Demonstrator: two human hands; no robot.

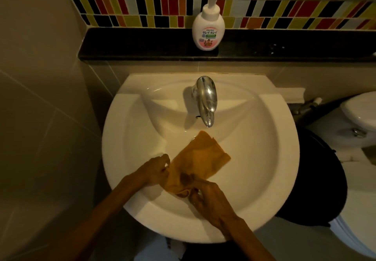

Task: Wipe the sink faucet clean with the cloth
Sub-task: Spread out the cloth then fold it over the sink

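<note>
Both hands hold the orange cloth [200, 160] over the near half of the white sink [126, 159]. The left hand [154, 171] pinches the cloth's left edge with fingers closed; the right hand [205, 195] grips the bunched near end, fingers curled shut around it. The far end of the cloth hangs flat, just short of the spout.

The chrome faucet [205, 100] stands at the back of the basin, untouched, apart from the cloth.

Recommended procedure: gather the cloth into a compact pad in one hand, then wrap it around the spout and wipe from base to tip (the underside likely needs a separate pass).

A soap bottle [208, 29] stands on the dark ledge [142, 45] behind the sink, below a multicoloured tile strip. A toilet [358, 118] sits at right. Lighting is dim.
</note>
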